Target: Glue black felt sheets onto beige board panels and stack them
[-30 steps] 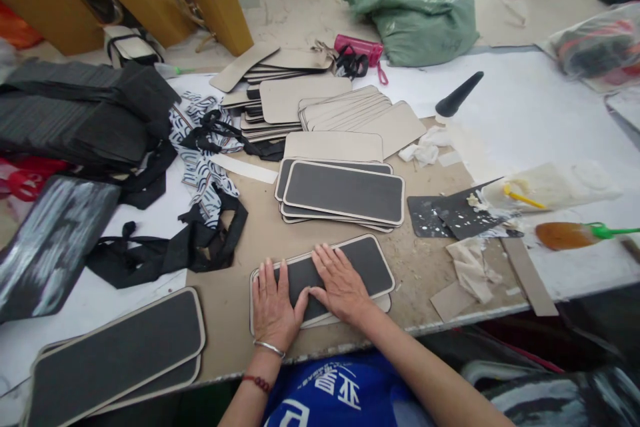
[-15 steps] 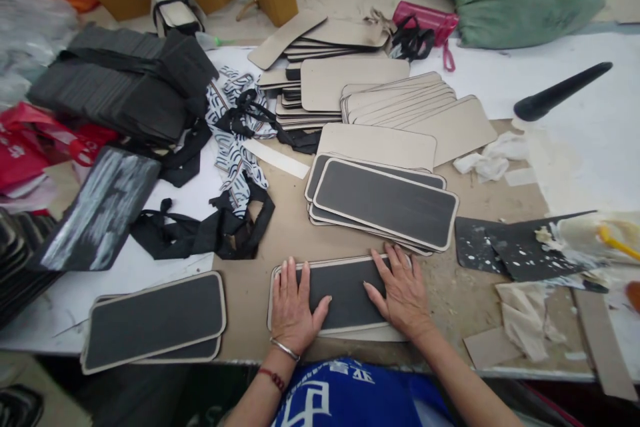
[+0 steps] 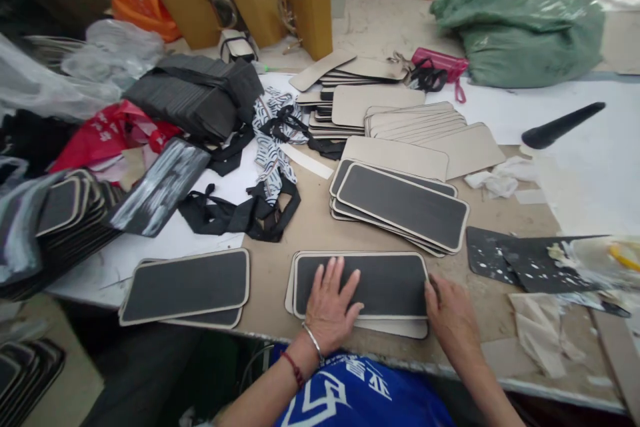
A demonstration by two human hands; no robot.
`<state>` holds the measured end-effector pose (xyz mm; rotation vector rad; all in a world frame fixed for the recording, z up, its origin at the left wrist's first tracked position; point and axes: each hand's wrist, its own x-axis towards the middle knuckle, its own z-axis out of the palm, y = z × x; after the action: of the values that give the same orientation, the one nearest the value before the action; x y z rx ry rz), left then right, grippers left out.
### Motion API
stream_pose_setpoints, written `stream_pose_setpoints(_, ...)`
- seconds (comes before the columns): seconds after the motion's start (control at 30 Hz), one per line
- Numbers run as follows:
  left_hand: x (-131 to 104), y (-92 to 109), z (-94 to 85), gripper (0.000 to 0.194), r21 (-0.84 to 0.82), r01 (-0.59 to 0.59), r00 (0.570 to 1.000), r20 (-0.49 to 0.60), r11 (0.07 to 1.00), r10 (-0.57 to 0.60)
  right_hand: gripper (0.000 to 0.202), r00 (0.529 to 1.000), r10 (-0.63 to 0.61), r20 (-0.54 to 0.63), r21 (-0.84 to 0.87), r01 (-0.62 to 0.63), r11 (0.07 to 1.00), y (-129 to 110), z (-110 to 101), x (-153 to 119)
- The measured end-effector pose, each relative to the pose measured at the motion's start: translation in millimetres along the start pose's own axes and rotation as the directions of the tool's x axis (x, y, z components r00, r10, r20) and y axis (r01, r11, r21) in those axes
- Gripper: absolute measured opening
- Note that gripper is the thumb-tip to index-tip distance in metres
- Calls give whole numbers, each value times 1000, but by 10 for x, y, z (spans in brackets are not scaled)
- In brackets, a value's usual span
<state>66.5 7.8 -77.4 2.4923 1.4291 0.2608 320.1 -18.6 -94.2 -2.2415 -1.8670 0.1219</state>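
In front of me lies a dark grey rectangular panel [image 3: 387, 283] with rounded corners and a beige border, on top of other beige-edged pieces. My left hand [image 3: 331, 303] rests flat on its left half, fingers spread. At the panel's right edge is my right hand [image 3: 453, 317], its fingers curled and thumb and fingertips closed on the border; the fingertips are partly hidden. Just beyond sits a stack of similar bordered panels [image 3: 403, 207]. Two more overlapping panels [image 3: 185, 287] lie to the left, near the table edge.
Beige boards [image 3: 380, 107] are piled behind, beside patterned and black fabric strips [image 3: 273, 160]. A white-smeared black board [image 3: 160, 187] leans at left. Glue-spotted black sheets [image 3: 525, 260], a cloth scrap [image 3: 545, 337] and a black tapered tool [image 3: 563, 127] lie right. A green sack [image 3: 525, 33] stands behind.
My right hand has moved off the panel's top to its right edge and curled its fingers. My left hand has shifted inward along the panel. The camera view has tilted up and turned left.
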Motion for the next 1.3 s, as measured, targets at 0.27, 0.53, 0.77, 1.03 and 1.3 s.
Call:
stream_pose_setpoints(0.27,52,172,159,63,-91,-172,980,88,981,180,43,997,40,70,-71,-35,997,-42,-107,-24)
stream_pose_setpoints(0.53,25,162,197,66,-105,-179,982,37,978,183,39,812,403,423,505,-580,640,-299,-366,62)
stream_pose_setpoints(0.77,24,113,191,78,-149,-209,976,29,967,215,31,568,347,747,601,-799,13,-424,-463,68)
stream_pose_setpoints(1.03,10,156,239,71,-150,-165,986,3,975,167,15,576,354,737,654,-741,-154,-673,-714,97)
stream_pose_setpoints(1.3,71,144,106,54,-364,-58,992,82,930,94,51,805,349,480,839,-537,83,-688,-533,39)
